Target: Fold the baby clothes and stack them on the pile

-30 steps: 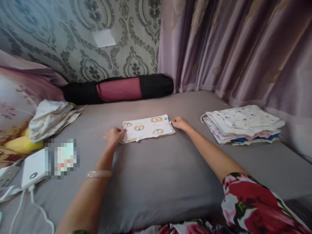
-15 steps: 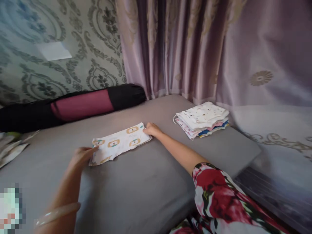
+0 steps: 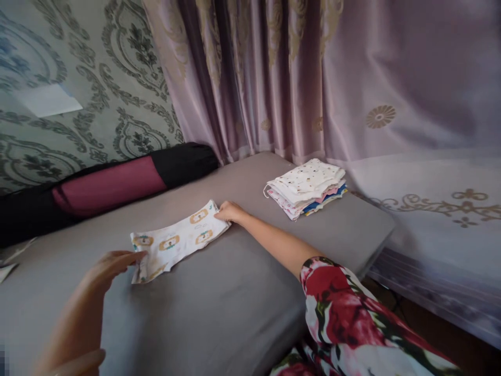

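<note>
A folded white garment (image 3: pixel 181 239) with tan-and-teal cartoon prints stretches between my two hands, just above or on the grey bed sheet; it bows down a little in the middle. My left hand (image 3: pixel 113 266) pinches its near-left end between thumb and fingers. At the far-right end, my right hand (image 3: pixel 231 213) grips the corner with the fingers closed. Whether the garment is a top or a pair of trousers I cannot tell. To the right of my right hand sits a stack of folded clothes (image 3: pixel 309 185), a white dotted piece on top and pink, blue and yellow layers below.
A long black and maroon bolster-like bag (image 3: pixel 113 183) lies along the patterned wall. Purple curtains (image 3: pixel 254 78) hang behind the grey bed (image 3: pixel 219 318), whose edge drops off at the right. Part of some pale cloth (image 3: pixel 7 270) shows at the far left.
My view has turned to the right, so everything sits further left. The garment, flatter before, now curves between my hands, with its ends slightly raised. Both hands keep their hold.
</note>
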The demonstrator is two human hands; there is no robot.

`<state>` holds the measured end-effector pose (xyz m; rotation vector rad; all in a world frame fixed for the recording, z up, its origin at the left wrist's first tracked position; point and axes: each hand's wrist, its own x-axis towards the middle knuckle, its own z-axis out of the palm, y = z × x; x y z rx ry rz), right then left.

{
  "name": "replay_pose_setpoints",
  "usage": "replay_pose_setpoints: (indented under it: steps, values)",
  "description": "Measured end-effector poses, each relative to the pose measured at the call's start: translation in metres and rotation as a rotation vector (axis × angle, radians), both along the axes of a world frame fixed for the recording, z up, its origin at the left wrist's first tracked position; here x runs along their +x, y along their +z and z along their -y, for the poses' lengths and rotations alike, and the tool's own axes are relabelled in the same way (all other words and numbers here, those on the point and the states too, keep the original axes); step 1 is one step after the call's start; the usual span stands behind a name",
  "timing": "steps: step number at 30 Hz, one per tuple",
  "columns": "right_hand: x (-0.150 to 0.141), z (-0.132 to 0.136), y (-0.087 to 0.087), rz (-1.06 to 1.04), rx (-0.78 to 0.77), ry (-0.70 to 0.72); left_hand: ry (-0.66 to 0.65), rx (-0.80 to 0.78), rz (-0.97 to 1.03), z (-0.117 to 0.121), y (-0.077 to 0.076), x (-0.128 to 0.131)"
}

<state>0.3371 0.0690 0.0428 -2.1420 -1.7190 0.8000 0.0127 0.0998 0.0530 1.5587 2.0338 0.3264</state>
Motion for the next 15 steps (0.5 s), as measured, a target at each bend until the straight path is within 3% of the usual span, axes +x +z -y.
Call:
replay_pose_setpoints:
  steps: [4, 8, 12, 15]
  values:
    - [0.009, 0.007, 0.013, -0.001, 0.07, -0.022, -0.01, 0.04, 0.061, 0.007, 0.031, 0.019]
    - [0.039, 0.015, 0.032, 0.105, 0.186, -0.044, -0.051, 0.117, 0.117, 0.011, 0.052, 0.05]
    - [0.086, 0.031, 0.064, 0.279, 0.274, -0.059, -0.107, 0.17, 0.215, 0.019, 0.064, 0.1]
    - [0.123, 0.046, 0.093, 0.41, 0.283, -0.162, -0.269, 0.225, 0.381, 0.024, 0.069, 0.148]
